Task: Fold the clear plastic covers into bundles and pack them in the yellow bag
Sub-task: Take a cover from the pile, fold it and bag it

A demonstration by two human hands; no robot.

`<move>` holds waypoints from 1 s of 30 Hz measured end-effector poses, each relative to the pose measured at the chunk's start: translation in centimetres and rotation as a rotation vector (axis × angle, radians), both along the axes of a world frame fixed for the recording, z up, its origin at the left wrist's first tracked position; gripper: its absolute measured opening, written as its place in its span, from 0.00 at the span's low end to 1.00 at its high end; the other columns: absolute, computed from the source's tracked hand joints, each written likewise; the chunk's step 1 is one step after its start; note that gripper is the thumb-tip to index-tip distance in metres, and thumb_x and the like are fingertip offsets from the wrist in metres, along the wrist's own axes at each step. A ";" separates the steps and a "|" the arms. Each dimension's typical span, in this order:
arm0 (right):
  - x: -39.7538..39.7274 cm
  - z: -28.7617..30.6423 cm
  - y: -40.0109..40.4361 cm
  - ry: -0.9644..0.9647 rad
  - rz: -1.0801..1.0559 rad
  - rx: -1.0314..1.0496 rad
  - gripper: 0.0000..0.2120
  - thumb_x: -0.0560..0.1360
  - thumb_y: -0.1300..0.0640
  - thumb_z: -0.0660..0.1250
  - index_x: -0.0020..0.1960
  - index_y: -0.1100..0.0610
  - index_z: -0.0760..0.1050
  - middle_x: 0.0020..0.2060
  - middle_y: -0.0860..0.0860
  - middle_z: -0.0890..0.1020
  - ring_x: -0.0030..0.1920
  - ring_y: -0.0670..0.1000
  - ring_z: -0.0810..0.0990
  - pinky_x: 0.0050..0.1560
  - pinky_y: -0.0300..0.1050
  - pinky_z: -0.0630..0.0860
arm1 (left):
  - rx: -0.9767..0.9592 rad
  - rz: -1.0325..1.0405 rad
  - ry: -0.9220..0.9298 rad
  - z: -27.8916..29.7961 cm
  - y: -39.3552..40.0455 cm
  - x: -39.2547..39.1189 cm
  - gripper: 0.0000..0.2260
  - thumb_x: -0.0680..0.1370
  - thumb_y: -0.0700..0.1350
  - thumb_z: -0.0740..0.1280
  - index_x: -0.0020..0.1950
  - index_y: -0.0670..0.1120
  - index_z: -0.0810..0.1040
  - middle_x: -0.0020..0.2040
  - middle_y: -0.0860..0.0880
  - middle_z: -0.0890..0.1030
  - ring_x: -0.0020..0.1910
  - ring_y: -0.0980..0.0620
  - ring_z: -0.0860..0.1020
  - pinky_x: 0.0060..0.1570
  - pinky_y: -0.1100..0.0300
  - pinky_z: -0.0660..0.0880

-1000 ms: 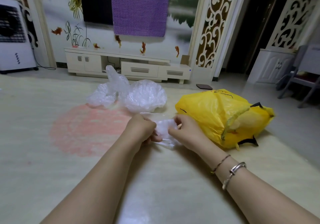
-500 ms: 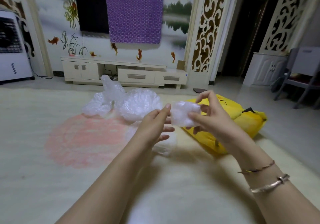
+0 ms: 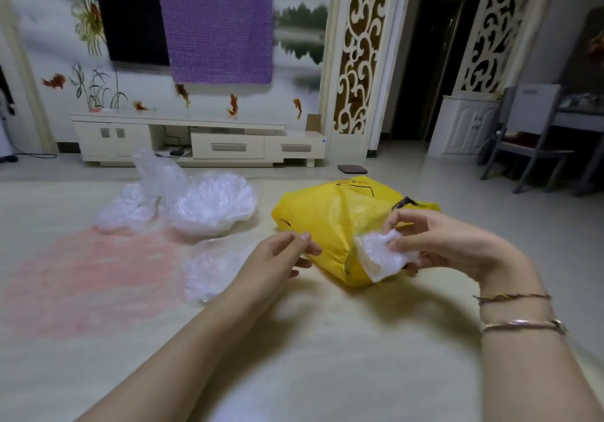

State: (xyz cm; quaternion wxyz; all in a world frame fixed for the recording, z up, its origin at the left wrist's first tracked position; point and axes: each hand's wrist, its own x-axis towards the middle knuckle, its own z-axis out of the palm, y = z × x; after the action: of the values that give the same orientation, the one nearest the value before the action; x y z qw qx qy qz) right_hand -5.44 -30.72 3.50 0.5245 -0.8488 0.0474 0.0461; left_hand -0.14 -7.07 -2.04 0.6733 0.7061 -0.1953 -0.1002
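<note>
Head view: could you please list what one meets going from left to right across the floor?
Pink patch → pile of clear covers → left hand → yellow bag → folded bundle → right hand.

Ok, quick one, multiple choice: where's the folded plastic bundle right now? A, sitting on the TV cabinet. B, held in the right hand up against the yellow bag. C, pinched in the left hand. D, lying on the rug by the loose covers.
B: the right hand pinches the folded plastic bundle against the yellow bag, while the left hand holds nothing.
</note>
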 end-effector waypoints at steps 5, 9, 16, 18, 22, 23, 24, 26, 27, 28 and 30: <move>2.0 -1.2 0.8 -0.103 -0.220 0.071 0.09 0.73 0.68 0.68 0.52 0.60 0.76 0.50 0.57 0.80 0.45 0.53 0.81 0.44 0.48 0.82 | -0.034 0.011 -0.017 -0.5 0.0 0.3 0.10 0.81 0.47 0.61 0.44 0.46 0.79 0.47 0.53 0.83 0.45 0.54 0.79 0.50 0.60 0.73; 3.7 -2.0 3.8 -0.226 -0.236 0.195 0.13 0.70 0.76 0.65 0.46 0.60 0.77 0.42 0.55 0.81 0.45 0.55 0.81 0.47 0.48 0.81 | 0.000 -0.052 -0.118 -0.8 0.1 0.0 0.09 0.79 0.49 0.63 0.46 0.48 0.81 0.51 0.56 0.83 0.50 0.57 0.79 0.55 0.58 0.73; 7.1 -5.6 7.5 -0.160 -0.317 -0.279 0.18 0.78 0.65 0.62 0.67 0.64 0.68 0.63 0.60 0.75 0.64 0.59 0.73 0.60 0.45 0.70 | 0.041 -0.097 -0.197 -1.0 0.0 -0.2 0.12 0.80 0.49 0.62 0.52 0.51 0.85 0.58 0.57 0.80 0.58 0.62 0.77 0.62 0.63 0.70; 6.9 -6.3 7.7 -0.126 -0.366 -0.358 0.19 0.80 0.63 0.59 0.70 0.65 0.65 0.66 0.61 0.72 0.66 0.59 0.72 0.59 0.44 0.70 | 0.049 -0.105 -0.199 -1.0 -0.1 -0.2 0.12 0.80 0.48 0.61 0.54 0.50 0.84 0.55 0.57 0.82 0.56 0.62 0.78 0.59 0.66 0.70; 7.6 -5.3 8.2 -0.097 -0.471 -0.240 0.17 0.81 0.59 0.57 0.69 0.62 0.66 0.67 0.59 0.71 0.66 0.57 0.71 0.58 0.39 0.69 | 0.065 -0.102 -0.183 -1.1 -0.1 -0.2 0.12 0.81 0.46 0.60 0.54 0.48 0.83 0.53 0.55 0.83 0.55 0.59 0.79 0.59 0.64 0.71; 7.7 -5.0 8.1 -0.098 -0.466 -0.223 0.16 0.81 0.58 0.57 0.68 0.61 0.68 0.66 0.58 0.72 0.65 0.57 0.71 0.62 0.43 0.69 | 0.059 -0.098 -0.165 -1.1 0.0 -0.2 0.12 0.81 0.46 0.60 0.54 0.49 0.84 0.53 0.55 0.83 0.55 0.58 0.79 0.61 0.62 0.71; 7.8 -4.8 7.9 -0.083 -0.463 -0.167 0.14 0.81 0.58 0.58 0.65 0.60 0.70 0.63 0.58 0.74 0.63 0.57 0.73 0.62 0.45 0.70 | 0.054 -0.094 -0.149 -1.0 0.2 -0.1 0.12 0.82 0.47 0.60 0.54 0.49 0.84 0.53 0.56 0.83 0.55 0.59 0.79 0.63 0.60 0.70; 7.3 -4.6 7.0 -0.053 -0.398 -0.099 0.07 0.78 0.61 0.62 0.55 0.60 0.73 0.48 0.56 0.79 0.49 0.55 0.77 0.50 0.46 0.75 | 0.048 -0.082 -0.127 -0.9 0.4 0.0 0.12 0.81 0.47 0.60 0.53 0.51 0.84 0.54 0.56 0.83 0.55 0.59 0.79 0.65 0.58 0.70; 6.7 -4.3 6.8 -0.057 -0.348 -0.045 0.05 0.76 0.63 0.65 0.51 0.62 0.74 0.43 0.54 0.79 0.44 0.53 0.77 0.44 0.46 0.76 | 0.047 -0.080 -0.122 -0.9 0.5 0.0 0.12 0.81 0.47 0.60 0.53 0.51 0.84 0.54 0.57 0.83 0.56 0.59 0.79 0.65 0.57 0.69; 6.2 -4.0 6.3 -0.076 -0.276 0.050 0.05 0.75 0.66 0.65 0.51 0.64 0.75 0.41 0.54 0.80 0.42 0.52 0.78 0.41 0.45 0.76 | 0.046 -0.081 -0.119 -0.8 0.5 0.0 0.12 0.81 0.47 0.60 0.53 0.51 0.84 0.54 0.56 0.83 0.56 0.59 0.79 0.66 0.56 0.69; 5.4 -3.5 5.6 -0.108 -0.195 0.135 0.06 0.75 0.68 0.64 0.52 0.67 0.76 0.42 0.55 0.82 0.42 0.52 0.82 0.36 0.42 0.74 | 0.038 -0.083 -0.112 -0.7 0.6 -0.2 0.11 0.80 0.47 0.61 0.54 0.50 0.84 0.53 0.56 0.83 0.56 0.58 0.79 0.65 0.57 0.70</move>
State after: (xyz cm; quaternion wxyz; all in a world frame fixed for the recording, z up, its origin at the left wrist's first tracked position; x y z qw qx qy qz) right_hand -0.08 -25.10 0.01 0.5842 -0.8043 0.0980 -0.0476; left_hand -0.32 -6.52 -2.72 0.6430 0.7146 -0.2596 -0.0920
